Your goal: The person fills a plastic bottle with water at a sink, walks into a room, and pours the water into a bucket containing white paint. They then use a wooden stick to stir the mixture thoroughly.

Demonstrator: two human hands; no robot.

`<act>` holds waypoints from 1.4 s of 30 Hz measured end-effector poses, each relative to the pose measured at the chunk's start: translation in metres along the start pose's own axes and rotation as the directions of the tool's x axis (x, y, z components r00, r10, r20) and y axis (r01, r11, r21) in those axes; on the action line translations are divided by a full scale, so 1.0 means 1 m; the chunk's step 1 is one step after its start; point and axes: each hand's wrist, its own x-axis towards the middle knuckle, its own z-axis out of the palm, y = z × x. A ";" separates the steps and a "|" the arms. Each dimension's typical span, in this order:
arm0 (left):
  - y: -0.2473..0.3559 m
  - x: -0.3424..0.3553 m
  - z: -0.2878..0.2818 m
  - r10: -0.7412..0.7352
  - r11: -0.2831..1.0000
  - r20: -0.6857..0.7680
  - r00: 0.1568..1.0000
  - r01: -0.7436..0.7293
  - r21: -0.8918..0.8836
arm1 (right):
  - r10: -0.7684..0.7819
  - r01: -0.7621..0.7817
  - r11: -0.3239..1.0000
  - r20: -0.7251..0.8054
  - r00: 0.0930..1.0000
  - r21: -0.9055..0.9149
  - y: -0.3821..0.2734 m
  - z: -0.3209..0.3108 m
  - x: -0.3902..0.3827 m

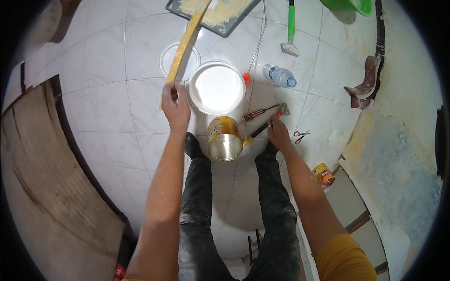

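Observation:
My left hand (pixel 177 110) is closed around a long yellow stick (pixel 184 50), which slants up past the white tub and reaches over a grey paint tray (pixel 224 29) at the far edge. My right hand (pixel 278 134) is low, its fingers closed at a scraper (pixel 260 131) with a black and yellow handle, red collar and grey head. A screwdriver (pixel 255 114) with a patterned handle lies just left of that head. Between my hands stand an open white tub (pixel 217 88) with white contents and, nearer me, a yellow tin (pixel 224 125) with a shiny metal inside.
A round clear lid (pixel 171 60) lies behind the stick. To the right are a plastic bottle (pixel 280 76), a green-handled scraper (pixel 291 35), orange-handled scissors (pixel 301 136) and a yellow-red packet (pixel 323 174). A green basin (pixel 349 4) sits far right; a wooden board (pixel 56 173) stands left.

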 end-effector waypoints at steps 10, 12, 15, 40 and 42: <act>0.019 0.058 0.047 -0.001 0.964 0.435 0.900 -0.115 0.241 | 0.051 0.004 0.981 -0.275 0.960 0.196 -0.035 0.044 0.073; 0.021 0.054 0.050 0.028 0.939 0.380 0.925 -0.154 0.306 | 0.028 0.076 0.941 -0.301 0.953 0.329 -0.069 0.055 0.047; 0.024 0.053 0.051 0.051 0.939 0.340 0.939 -0.160 0.303 | 0.108 0.093 0.766 -0.270 0.957 0.636 -0.118 0.072 0.008; -0.061 -0.131 -0.033 -0.497 0.853 -0.089 0.863 0.504 0.133 | 0.200 -0.030 0.460 -0.070 0.977 0.888 -0.136 0.083 -0.049; -0.057 -0.130 -0.041 -0.577 0.814 -0.007 0.817 0.576 0.077 | 0.210 -0.069 0.533 -0.054 0.976 0.843 -0.132 0.088 -0.048</act>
